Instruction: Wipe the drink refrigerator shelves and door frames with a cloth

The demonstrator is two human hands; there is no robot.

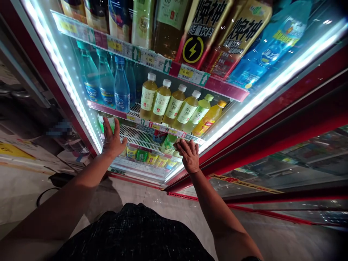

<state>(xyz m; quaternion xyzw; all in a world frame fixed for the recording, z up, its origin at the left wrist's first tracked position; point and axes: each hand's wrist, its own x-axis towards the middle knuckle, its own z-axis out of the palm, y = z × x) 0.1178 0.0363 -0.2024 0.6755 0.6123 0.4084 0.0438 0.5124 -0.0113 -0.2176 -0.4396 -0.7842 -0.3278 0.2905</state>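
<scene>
My left hand (112,139) is at the left of the lower shelf, fingers spread and thumb out, with nothing in it. Just behind its fingers stands a bottle with a green and white label (102,121), partly covered by the hand; whether they touch, I cannot tell. My right hand (188,156) is below the right end of the middle shelf edge, its fingers stretched out and slightly bent. Close to those fingertips leans a green-labelled bottle (169,144) on the lower shelf. A dark-labelled bottle (159,136) is beside it. Bare wire rack (138,136) shows between my hands.
The middle shelf carries blue bottles (121,87), several white-capped tea bottles (161,103) and a yellow bottle (209,117). Large drinks (201,29) fill the top shelf above a price strip (148,58). Small packs (141,155) sit lowest. A red door frame (244,145) is at right.
</scene>
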